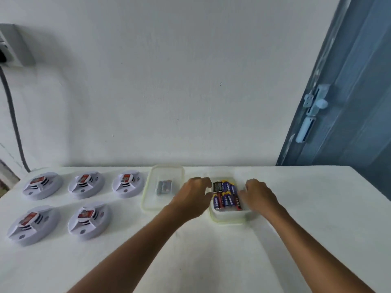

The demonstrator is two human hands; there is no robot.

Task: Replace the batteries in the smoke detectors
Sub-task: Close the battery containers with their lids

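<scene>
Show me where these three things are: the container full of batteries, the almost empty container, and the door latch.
Container full of batteries (229, 215): head view, on its near wall.
Almost empty container (148, 205): head view, on its bare floor, near left corner.
Door latch (315, 103): head view, on its metal plate.

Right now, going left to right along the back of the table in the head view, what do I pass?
Three smoke detectors → clear tub with a few batteries → left hand → tub full of batteries → right hand.

five smoke detectors (85, 219) left on table (296, 240); two tubs right of them, batteries (226, 195) in the right tub (229, 216).
</scene>
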